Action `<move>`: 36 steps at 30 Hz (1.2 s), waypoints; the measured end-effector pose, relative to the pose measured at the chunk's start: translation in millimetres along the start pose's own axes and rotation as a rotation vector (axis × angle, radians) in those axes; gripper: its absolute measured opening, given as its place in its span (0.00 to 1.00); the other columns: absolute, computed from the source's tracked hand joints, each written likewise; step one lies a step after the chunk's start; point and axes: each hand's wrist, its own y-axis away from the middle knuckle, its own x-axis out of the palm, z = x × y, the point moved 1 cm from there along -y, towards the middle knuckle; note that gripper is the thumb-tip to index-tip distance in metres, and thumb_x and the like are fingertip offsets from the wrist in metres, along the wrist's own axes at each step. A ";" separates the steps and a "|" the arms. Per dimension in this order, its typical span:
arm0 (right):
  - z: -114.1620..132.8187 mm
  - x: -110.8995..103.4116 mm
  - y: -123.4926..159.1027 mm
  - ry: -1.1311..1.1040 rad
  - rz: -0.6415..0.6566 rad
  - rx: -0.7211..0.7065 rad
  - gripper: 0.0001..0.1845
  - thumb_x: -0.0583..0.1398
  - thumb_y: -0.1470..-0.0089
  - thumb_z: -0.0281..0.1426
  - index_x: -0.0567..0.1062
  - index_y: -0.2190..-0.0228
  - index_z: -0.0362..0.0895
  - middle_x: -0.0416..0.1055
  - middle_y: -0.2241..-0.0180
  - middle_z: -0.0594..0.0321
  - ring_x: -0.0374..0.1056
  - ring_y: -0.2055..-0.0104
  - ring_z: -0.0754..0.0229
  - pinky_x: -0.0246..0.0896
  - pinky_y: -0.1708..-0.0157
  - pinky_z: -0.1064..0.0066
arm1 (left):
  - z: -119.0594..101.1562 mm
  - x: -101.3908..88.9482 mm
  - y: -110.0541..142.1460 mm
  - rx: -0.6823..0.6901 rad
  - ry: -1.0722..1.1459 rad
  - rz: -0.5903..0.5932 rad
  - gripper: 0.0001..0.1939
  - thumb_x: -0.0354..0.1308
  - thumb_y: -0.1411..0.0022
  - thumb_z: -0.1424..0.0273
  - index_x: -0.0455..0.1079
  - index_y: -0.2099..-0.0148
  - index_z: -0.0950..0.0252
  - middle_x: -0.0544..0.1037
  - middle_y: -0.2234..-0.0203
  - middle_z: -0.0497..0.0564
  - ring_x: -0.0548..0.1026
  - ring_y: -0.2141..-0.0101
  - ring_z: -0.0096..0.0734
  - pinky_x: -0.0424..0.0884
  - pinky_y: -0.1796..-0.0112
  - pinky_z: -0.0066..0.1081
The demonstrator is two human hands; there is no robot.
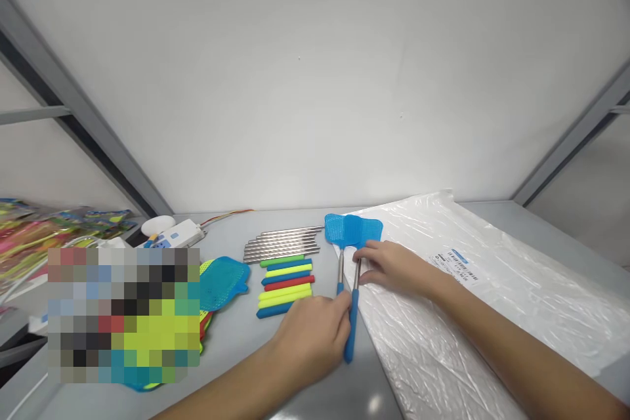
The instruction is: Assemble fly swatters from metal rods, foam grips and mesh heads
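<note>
Two blue fly swatters with metal rods lie side by side, their mesh heads overlapping at the top. My left hand (317, 335) is closed round the blue handle of the left fly swatter (341, 266). Beside it, the right fly swatter (352, 328) lies with its handle against my left knuckles. My right hand (386, 266) is at this swatter's rod, just below the head, with thumb and fingers apart and fingertips at the rod. Left of the hands are a row of metal rods (280, 244) and several coloured handles (288, 285) in green, blue, yellow and red.
A white plastic package (492, 302) with a label (457, 266) covers the right side of the grey table (231, 367). Loose swatter heads (224, 282) lie left, partly behind a pixelated patch. A power strip (180, 236) and bagged colourful items (29, 243) are further left.
</note>
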 end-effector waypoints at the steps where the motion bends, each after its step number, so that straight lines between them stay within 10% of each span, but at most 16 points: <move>1: -3.0 -1.1 -0.8 0.000 0.004 0.010 0.20 0.60 0.45 0.46 0.74 0.54 0.51 0.73 0.60 0.60 0.68 0.61 0.54 0.59 0.63 0.65 | -2.2 -0.2 -0.3 -0.006 0.014 0.003 0.15 0.38 0.30 0.64 0.65 0.58 0.60 0.79 0.71 0.51 0.77 0.72 0.41 0.58 0.74 0.32; 12: -15.6 -9.6 -1.2 -0.059 0.041 0.117 0.21 0.60 0.48 0.51 0.74 0.60 0.50 0.73 0.66 0.62 0.67 0.65 0.56 0.55 0.69 0.68 | 2.2 2.3 9.3 0.025 0.009 0.013 0.28 0.47 0.35 0.51 0.57 0.39 0.60 0.73 0.56 0.57 0.76 0.65 0.46 0.71 0.68 0.39; 36: -14.4 -4.2 -0.9 -0.195 0.046 0.169 0.18 0.62 0.49 0.46 0.76 0.62 0.49 0.69 0.74 0.66 0.64 0.72 0.60 0.57 0.72 0.69 | 8.7 3.2 13.4 0.118 -0.044 -0.033 0.27 0.52 0.38 0.48 0.61 0.46 0.62 0.72 0.62 0.54 0.76 0.71 0.41 0.71 0.74 0.34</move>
